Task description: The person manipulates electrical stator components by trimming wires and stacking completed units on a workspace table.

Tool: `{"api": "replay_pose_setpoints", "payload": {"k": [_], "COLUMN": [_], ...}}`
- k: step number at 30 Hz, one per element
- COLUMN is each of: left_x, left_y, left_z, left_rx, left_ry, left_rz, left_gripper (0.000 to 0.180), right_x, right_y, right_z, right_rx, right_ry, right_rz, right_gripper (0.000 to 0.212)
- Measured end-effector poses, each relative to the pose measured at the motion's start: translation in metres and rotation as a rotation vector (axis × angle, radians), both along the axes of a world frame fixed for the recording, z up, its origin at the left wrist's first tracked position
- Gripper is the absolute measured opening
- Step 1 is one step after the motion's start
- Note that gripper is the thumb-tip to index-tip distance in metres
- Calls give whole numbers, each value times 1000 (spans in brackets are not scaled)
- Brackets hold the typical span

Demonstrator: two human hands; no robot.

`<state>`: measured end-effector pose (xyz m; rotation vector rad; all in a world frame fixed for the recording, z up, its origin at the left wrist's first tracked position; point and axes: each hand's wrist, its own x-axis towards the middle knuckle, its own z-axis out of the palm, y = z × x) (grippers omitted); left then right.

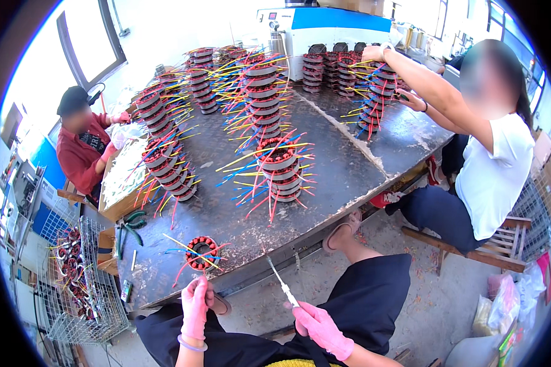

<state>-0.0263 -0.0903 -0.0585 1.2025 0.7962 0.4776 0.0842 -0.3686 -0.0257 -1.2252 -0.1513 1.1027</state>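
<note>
My left hand (195,307), in a pink glove, reaches up to a single motor stator (202,252) with copper windings and red, yellow and blue lead wires; its fingertips pinch a red wire just below the stator. This stator lies near the front edge of the dark metal table (343,177). My right hand (319,326), also pink-gloved, is closed on the handle of a thin white-and-metal needle tool (280,280). The tool's tip points up-left toward the table edge, clear of the stator.
Several stacks of wired stators (280,171) cover the table. A person in white (493,165) works at the right side, another in red (82,147) at the left. A wire basket of stators (76,281) stands lower left; green pliers (131,223) lie near it.
</note>
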Motion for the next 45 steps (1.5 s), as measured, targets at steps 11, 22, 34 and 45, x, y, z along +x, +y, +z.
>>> {"api": "replay_pose_setpoints", "payload": {"k": [11, 22, 34, 45], "left_x": [-4, 8, 2, -6], "left_y": [-5, -12, 7, -1], "left_z": [-9, 23, 42, -38], "left_rx": [313, 1334, 1380, -361], "left_ry": [181, 883, 984, -150], "left_rz": [100, -54, -210, 12], "left_gripper": [33, 39, 32, 46], "right_x": [-2, 3, -3, -18], "right_y": [-2, -3, 10, 9], "right_z": [-19, -13, 0, 12], "right_rx": [58, -9, -40, 44], "right_ry": [12, -144, -43, -13], "right_rz": [-7, 51, 108, 57], "right_gripper": [35, 39, 35, 35]}}
